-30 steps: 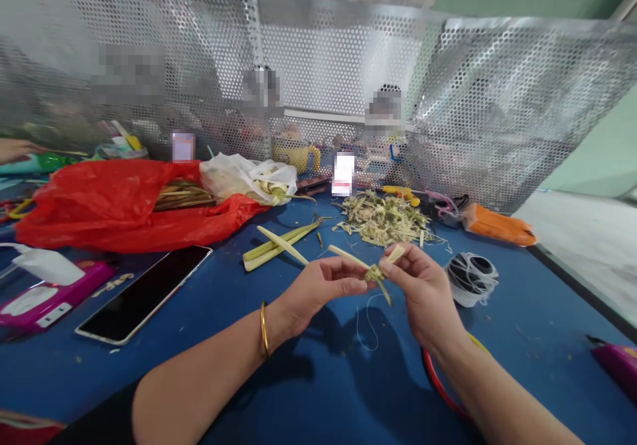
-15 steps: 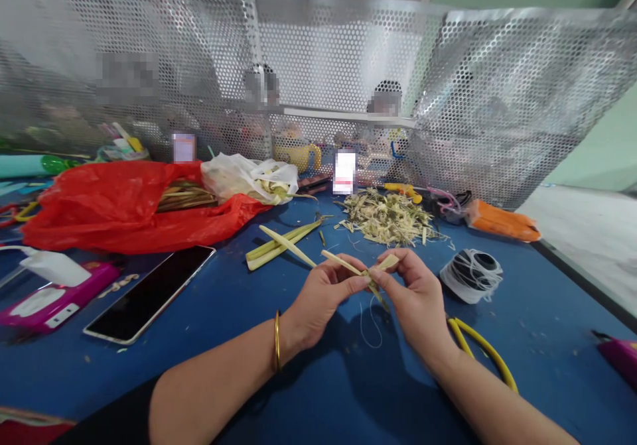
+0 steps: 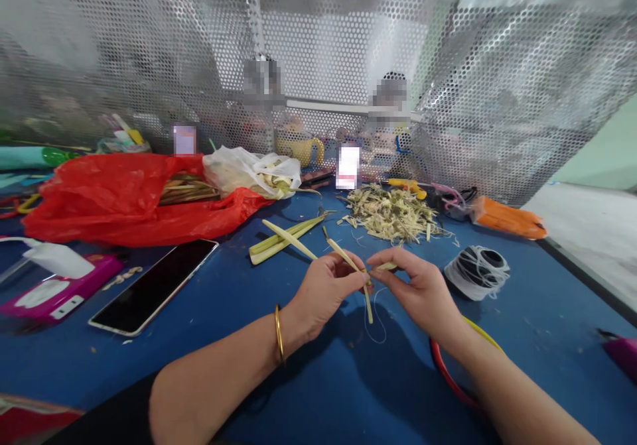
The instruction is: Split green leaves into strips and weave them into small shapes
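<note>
My left hand (image 3: 331, 289), with a gold bangle at the wrist, pinches pale green plant strips (image 3: 343, 253) that cross near its fingertips; one end points down toward the table. Facing it, my right hand (image 3: 411, 276) has thumb and forefinger closed on a short flat piece of strip (image 3: 385, 267) beside the crossing. A thin white thread (image 3: 377, 332) hangs in a loop below the fingers. Beyond my left hand, more long green strips (image 3: 273, 246) lie on the blue table. How the strips are joined is hidden by my fingertips.
A heap of plant shreds (image 3: 393, 213) lies ahead, and a thread spool (image 3: 476, 272) stands right. Red-and-yellow handles (image 3: 448, 372) lie under my right forearm. Left are a phone (image 3: 154, 289), a purple power strip (image 3: 70, 286) and a red bag (image 3: 109, 199). A perforated metal screen (image 3: 338, 40) closes the back.
The held strips have turned, so the lower end now hangs nearly straight down. My right fingers have shifted slightly right along the short piece. The view has shifted a little.
</note>
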Demonstrator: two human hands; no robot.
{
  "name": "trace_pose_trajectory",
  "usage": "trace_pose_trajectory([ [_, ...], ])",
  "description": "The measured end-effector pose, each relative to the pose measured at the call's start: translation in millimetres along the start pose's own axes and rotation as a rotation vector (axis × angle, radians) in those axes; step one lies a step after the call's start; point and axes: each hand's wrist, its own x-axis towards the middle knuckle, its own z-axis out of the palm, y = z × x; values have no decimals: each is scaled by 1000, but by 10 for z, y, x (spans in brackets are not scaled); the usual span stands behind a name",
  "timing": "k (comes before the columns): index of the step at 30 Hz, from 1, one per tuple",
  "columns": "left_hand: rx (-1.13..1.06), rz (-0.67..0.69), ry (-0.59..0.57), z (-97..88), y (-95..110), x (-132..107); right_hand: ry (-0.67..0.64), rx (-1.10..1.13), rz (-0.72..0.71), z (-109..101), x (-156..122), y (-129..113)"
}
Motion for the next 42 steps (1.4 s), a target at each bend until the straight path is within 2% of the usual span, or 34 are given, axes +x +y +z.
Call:
trace_pose_trajectory([
  [3,66,5,-18,-34,5,15,-99,-71,-77,-92,28,11],
  [7,148,13,-35,-64,5,35,-147,-138,-64,-132,31,-23],
  [12,191,-27,-58,-82,13,43,-119,-186,-23,-84,4,-59],
  [18,253,-101,-70,-104,29,53,-108,-280,-74,-28,-18,-49],
  [23,189,-121,-41,-113,24,68,-112,-407,-199,-103,14,-13],
  [27,110,-205,-21,-106,37,63,-156,-422,-357,-166,45,4],
  [31,67,-270,-47,-98,54,53,-97,-420,-436,-156,51,6],
  [34,55,-293,-63,-102,62,51,-85,-366,-389,-142,48,1],
  [39,56,-285,-89,-112,46,61,-96,-144,-131,-119,32,10],
  [42,77,-261,-68,-108,25,64,-125,-160,-47,-85,13,17],
])
